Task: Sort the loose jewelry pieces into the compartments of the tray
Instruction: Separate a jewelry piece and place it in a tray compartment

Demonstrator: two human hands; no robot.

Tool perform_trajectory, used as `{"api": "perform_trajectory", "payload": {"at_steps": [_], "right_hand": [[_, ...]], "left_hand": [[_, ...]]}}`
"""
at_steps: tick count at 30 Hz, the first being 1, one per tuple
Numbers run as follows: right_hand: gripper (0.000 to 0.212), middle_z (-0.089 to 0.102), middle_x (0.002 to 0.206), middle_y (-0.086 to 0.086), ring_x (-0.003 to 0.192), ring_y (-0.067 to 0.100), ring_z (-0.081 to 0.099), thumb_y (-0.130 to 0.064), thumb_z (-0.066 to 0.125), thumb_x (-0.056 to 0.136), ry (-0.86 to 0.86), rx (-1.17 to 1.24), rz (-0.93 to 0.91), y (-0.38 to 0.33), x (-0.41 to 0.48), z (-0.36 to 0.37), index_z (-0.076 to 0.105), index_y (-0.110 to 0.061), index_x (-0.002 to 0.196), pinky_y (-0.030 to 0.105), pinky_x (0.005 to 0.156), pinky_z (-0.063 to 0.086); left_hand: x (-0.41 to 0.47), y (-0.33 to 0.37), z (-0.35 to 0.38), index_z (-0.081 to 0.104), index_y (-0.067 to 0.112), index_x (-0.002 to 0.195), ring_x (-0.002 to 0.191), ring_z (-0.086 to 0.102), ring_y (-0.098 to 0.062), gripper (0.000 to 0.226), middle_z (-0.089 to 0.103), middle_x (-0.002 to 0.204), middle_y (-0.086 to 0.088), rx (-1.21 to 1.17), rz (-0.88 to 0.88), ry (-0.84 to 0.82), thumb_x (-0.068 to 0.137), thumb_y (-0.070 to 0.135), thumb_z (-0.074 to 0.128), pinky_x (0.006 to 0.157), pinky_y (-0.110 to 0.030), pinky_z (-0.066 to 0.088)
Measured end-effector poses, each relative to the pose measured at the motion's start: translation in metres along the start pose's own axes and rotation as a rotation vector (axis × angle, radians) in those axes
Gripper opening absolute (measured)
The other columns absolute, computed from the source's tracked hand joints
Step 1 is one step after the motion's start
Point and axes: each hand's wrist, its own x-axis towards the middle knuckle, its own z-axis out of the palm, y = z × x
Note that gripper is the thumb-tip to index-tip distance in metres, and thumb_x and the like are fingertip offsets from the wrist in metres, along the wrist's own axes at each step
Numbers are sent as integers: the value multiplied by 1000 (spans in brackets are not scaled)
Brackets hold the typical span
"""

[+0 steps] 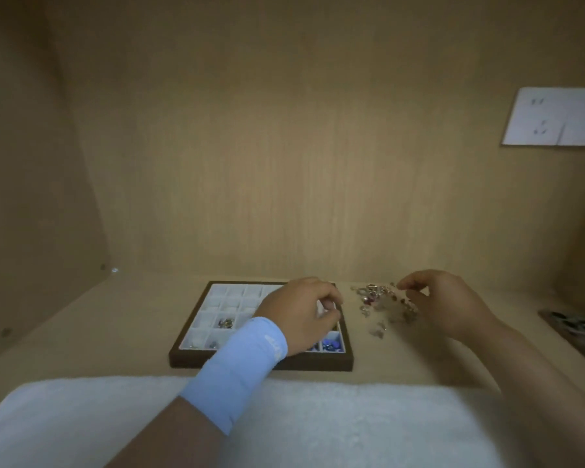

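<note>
**Both hands at work between tray and jewelry pile**

The tray (318, 363), a dark-framed box of white compartments, sits on the wooden surface just beyond a white towel (318, 423). The loose jewelry (375, 297) lies scattered on the bare wood at the tray's three o'clock, just beside its right rim.

The left hand (301, 312), with a light blue sleeve (244, 363) at the wrist, hovers over the tray's right-hand columns. Its fingers are curled and the thumb is drawn close to the fingertips; whether a piece is pinched there cannot be told.

The right hand (450, 305) sits at the pile's three o'clock, fingers bent down with the tips at the pile's edge. Whether it has hold of anything is unclear through the blur.

Blue beads (331, 344) fill the compartment at the tray's five o'clock corner. Small metal pieces (226, 322) lie in a compartment toward eight o'clock.

A white sheet (558, 116) hangs on the back wall at two o'clock. A dark object (578, 329) lies at the right edge.
</note>
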Motion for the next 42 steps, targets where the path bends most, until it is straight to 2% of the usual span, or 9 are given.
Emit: {"api": "perform_trajectory", "payload": {"at_steps": [5, 12, 17, 23, 28, 31, 34, 36, 42], "right_hand": [[22, 70, 119, -2, 113, 21, 63, -22, 62, 94, 51, -47, 62, 39, -11, 9, 74, -28, 111, 32, 96, 48], [30, 62, 118, -6, 111, 17, 63, -26, 57, 95, 9, -79, 50, 51, -1, 21, 68, -35, 121, 30, 90, 48], [23, 59, 99, -7, 100, 17, 62, -34, 54, 96, -35, -124, -25, 46, 5, 26, 71, -44, 108, 30, 76, 47], [16, 72, 103, -13, 100, 12, 64, -33, 61, 89, 44, -87, 37, 46, 7, 25, 74, -37, 98, 26, 77, 47], [13, 72, 98, -15, 96, 9, 65, -29, 62, 89, 25, -69, 83, 46, 5, 27, 72, -37, 94, 24, 74, 44], [14, 71, 84, -16, 82, 5, 65, -20, 66, 88, 42, 126, 124, 46, 5, 28, 72, -32, 84, 23, 74, 48], [16, 71, 72, -11, 60, -4, 61, 1, 69, 88, 104, 670, 141, 37, 4, 26, 74, -15, 89, 8, 61, 45], [13, 70, 63, -9, 47, -4, 56, 4, 69, 89, 82, 919, 181, 33, 2, 24, 72, -6, 94, 8, 49, 42], [6, 70, 70, 6, 47, 10, 55, -6, 71, 89, -34, 1055, 246, 33, -3, 23, 74, -7, 94, 20, 37, 37]], "left_hand": [[45, 37, 37, 68, 34, 101, 84, 57, -6, 16, 62, 94, 20, -24, -42, -81, 89, 32, 58, 89, -29, 51], [82, 59, 81, 64, 33, 123, 119, 55, -20, 34, 63, 127, 7, 125, -58, -160, 90, 33, 54, 103, -33, 44], [92, 61, 95, 68, 39, 115, 113, 55, -23, 30, 65, 119, 7, 190, -17, -173, 94, 38, 48, 96, -33, 44], [90, 57, 100, 73, 40, 101, 109, 54, -21, 25, 67, 109, 11, 208, 32, -84, 92, 35, 50, 97, -34, 38], [87, 56, 101, 70, 36, 105, 112, 54, -19, 22, 68, 112, 11, 198, 31, -47, 92, 38, 53, 100, -34, 37], [86, 55, 100, 69, 35, 108, 109, 57, -16, 23, 70, 109, 11, 90, -30, -2, 92, 31, 53, 99, -32, 40], [86, 54, 99, 65, 36, 113, 99, 64, -17, 26, 72, 102, 10, -102, -104, -7, 91, 27, 54, 93, -36, 49], [86, 52, 99, 66, 37, 113, 93, 65, -13, 27, 71, 98, 12, -256, -134, 10, 89, 25, 60, 90, -31, 51], [84, 49, 93, 75, 39, 87, 87, 67, -2, 15, 74, 89, 14, -500, -141, 90, 85, 24, 73, 85, -22, 52]]}}
